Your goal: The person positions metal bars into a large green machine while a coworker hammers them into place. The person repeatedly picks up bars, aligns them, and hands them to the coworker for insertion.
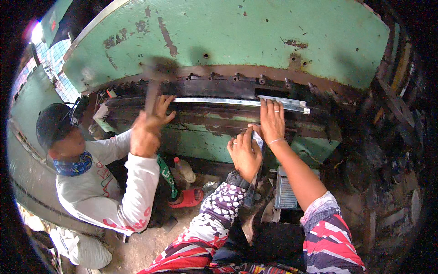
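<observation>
A long shiny metal strip point(216, 101) lies along the dark bed of a green press-like machine. A shorter bright metal piece point(294, 103) overlaps its right end. My right hand point(272, 121) rests its outstretched fingers on these pieces, thumb off to the left. Below and left of it, my left hand point(245, 155) has its fingers curled in front of the bed's edge. Something dark shows between those fingers, beside a small white patch point(258, 139); what it is I cannot make out. At left, a co-worker swings a motion-blurred hammer point(152, 98) above the strip, their other hand point(162, 107) by its left end.
The machine's big green plate point(255, 36) rises behind the strip, with a row of bolts point(236, 77) below it. A grey metal box point(287, 188) stands below my right forearm. On the floor are a plastic bottle point(184, 170) and the co-worker's red sandal point(189, 198).
</observation>
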Action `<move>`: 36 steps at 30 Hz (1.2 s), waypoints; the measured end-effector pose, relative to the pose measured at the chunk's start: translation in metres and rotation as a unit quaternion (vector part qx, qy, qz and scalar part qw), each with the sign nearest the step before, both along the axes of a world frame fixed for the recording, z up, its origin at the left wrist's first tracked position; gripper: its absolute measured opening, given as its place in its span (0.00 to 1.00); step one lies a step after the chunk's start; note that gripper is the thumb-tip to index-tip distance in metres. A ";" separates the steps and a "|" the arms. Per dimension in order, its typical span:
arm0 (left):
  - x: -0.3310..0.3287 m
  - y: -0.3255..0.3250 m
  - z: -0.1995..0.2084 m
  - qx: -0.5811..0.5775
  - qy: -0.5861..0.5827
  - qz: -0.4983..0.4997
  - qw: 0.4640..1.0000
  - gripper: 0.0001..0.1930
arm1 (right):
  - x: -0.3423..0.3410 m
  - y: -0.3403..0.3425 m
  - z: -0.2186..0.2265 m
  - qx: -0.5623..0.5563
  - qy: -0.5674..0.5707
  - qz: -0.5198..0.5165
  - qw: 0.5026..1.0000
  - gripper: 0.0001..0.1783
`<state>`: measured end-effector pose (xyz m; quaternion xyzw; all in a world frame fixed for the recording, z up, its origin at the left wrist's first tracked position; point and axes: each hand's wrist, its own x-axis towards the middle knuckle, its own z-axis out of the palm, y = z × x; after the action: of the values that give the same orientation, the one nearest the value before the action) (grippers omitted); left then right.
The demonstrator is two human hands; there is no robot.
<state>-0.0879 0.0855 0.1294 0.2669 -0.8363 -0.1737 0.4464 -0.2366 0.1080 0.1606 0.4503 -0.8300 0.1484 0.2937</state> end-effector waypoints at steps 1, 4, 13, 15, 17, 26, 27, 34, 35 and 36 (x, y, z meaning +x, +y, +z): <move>-0.001 0.001 0.001 -0.003 0.001 0.000 1.000 0.26 | -0.004 0.009 -0.003 -0.026 0.030 -0.004 0.999 0.64; -0.002 0.005 0.000 -0.020 0.006 0.007 1.000 0.25 | -0.009 0.026 -0.004 -0.029 0.039 0.014 0.999 0.67; 0.001 0.005 -0.006 -0.027 -0.013 -0.047 0.998 0.21 | -0.009 0.021 -0.008 -0.029 -0.027 0.023 0.999 0.62; 0.001 0.005 -0.007 -0.018 -0.028 -0.059 0.998 0.21 | -0.010 0.020 -0.007 -0.038 -0.013 0.031 0.999 0.63; 0.000 0.006 -0.009 -0.026 -0.041 -0.066 0.997 0.20 | -0.011 0.021 -0.006 -0.020 -0.012 0.026 0.999 0.63; -0.003 0.004 -0.008 -0.023 -0.045 -0.058 0.997 0.20 | -0.005 0.018 0.005 -0.020 -0.006 0.021 1.000 0.60; -0.003 0.004 -0.007 -0.023 -0.038 -0.060 0.997 0.20 | -0.006 0.018 0.004 -0.021 -0.008 0.021 1.000 0.60; -0.004 0.003 -0.006 -0.023 -0.030 -0.063 0.997 0.20 | -0.010 0.016 0.000 -0.026 0.001 0.008 1.000 0.61; -0.004 0.003 -0.006 -0.021 -0.033 -0.062 0.997 0.20 | -0.011 0.015 0.000 -0.027 0.002 0.006 1.000 0.61; -0.004 0.002 -0.006 -0.029 -0.029 -0.059 0.997 0.20 | -0.009 0.014 0.000 -0.028 0.001 0.005 1.000 0.61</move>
<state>-0.0917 0.0879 0.1231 0.2087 -0.8681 -0.1675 0.4181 -0.2458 0.1218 0.1603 0.4463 -0.8231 0.1723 0.3062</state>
